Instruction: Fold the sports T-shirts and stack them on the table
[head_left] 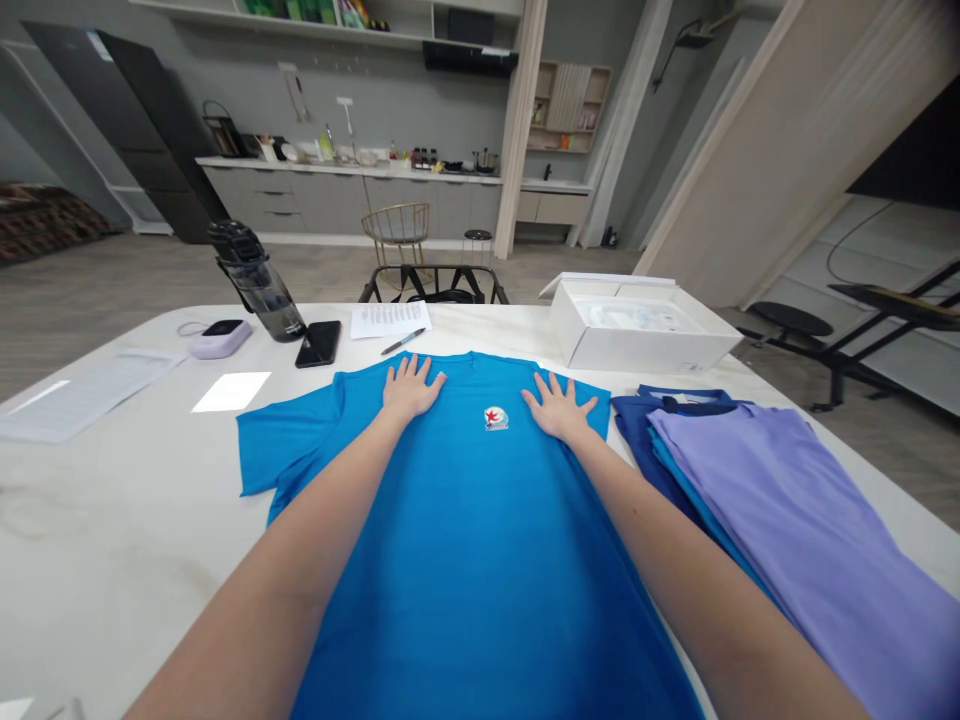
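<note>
A blue T-shirt (472, 560) lies spread out on the white table, its collar at the far side and a small red and white logo on the chest. My left hand (410, 388) rests flat on the shirt near its left shoulder, fingers spread. Near the right shoulder, my right hand (561, 405) presses flat on the cloth, its fingers also apart. The left sleeve lies stretched out sideways, while my right hand and forearm partly cover the right side. Neither hand grips anything.
Folded purple shirts (787, 500) and blue ones lie stacked at right. Behind them stands an open white box (637, 340). Toward the back left are a water bottle (262, 285), a black phone (319, 344), a pen (403, 341), papers (90, 390) and a lilac device (220, 340).
</note>
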